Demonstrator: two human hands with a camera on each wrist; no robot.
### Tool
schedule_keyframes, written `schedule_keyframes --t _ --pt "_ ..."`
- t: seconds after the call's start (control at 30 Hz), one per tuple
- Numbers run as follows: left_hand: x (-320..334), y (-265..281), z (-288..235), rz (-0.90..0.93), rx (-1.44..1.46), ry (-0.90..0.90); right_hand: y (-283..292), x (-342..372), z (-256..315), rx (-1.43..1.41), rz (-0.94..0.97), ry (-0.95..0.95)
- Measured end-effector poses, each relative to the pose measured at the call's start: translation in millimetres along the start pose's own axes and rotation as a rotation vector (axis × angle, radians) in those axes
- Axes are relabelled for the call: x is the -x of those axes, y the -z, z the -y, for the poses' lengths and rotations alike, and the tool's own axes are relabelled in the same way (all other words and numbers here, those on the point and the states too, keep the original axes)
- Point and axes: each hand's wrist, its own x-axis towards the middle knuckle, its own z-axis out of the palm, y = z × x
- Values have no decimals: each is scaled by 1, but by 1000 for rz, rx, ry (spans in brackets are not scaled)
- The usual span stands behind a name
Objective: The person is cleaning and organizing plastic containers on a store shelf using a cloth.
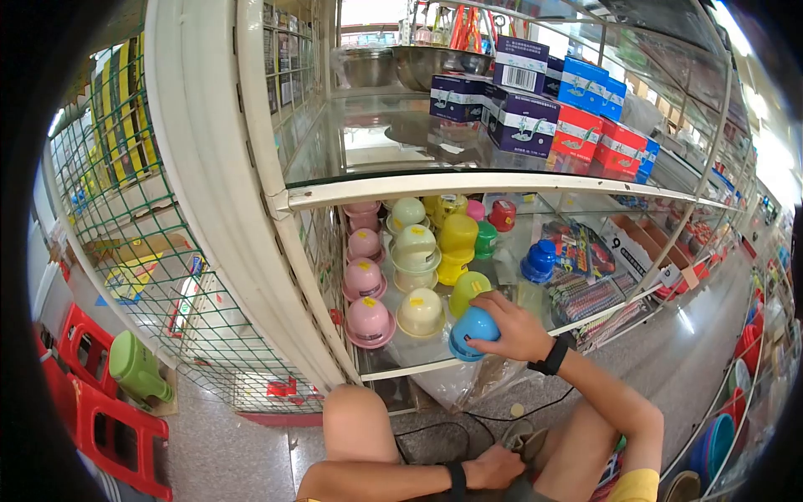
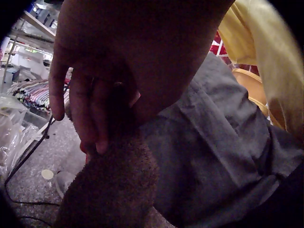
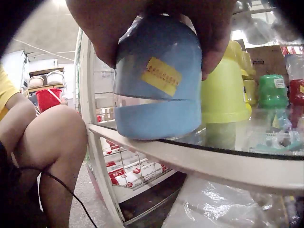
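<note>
A blue rounded container (image 1: 473,333) with a yellow sticker stands at the front edge of the lower glass shelf. My right hand (image 1: 512,325) grips it from above, thumb on one side and fingers on the other; the right wrist view shows the blue container (image 3: 159,78) between the fingers of the right hand (image 3: 152,9). A yellow-green container (image 1: 470,293) stands right behind it. Beside it are a cream one (image 1: 421,312) and a pink one (image 1: 370,322). My left hand (image 1: 495,467) is low between the knees, its fingers bent by a brown fuzzy thing (image 2: 114,180); its hold is unclear.
Boxes (image 1: 523,121) and metal bowls (image 1: 368,67) stand on the upper shelf. A blue container (image 1: 540,259) and a green one (image 1: 485,239) are further right on the lower shelf. Red stools (image 1: 125,427) stand at left; a black cable (image 1: 435,425) lies on the floor.
</note>
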Motion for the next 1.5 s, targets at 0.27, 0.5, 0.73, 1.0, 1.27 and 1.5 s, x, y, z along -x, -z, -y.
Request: schedule_keyframes --t 0.27,0.5,0.73,1.0,1.27,1.5 --pt "15 19 -31 164 -60 -20 1 0 -6 -133 4 -65" --pt "42 35 -56 -240 135 -184 11 6 -26 -149 -136 -68" --pt "40 59 -40 -301 205 -125 3 13 -42 -96 -163 -170" --pt "32 76 -18 -328 72 23 4 8 -33 -105 -151 -283" --pt "26 75 -16 -372 60 38 6 9 -42 -7 -147 -233" --pt "15 66 -18 -361 24 -10 5 12 -53 90 -118 -302"
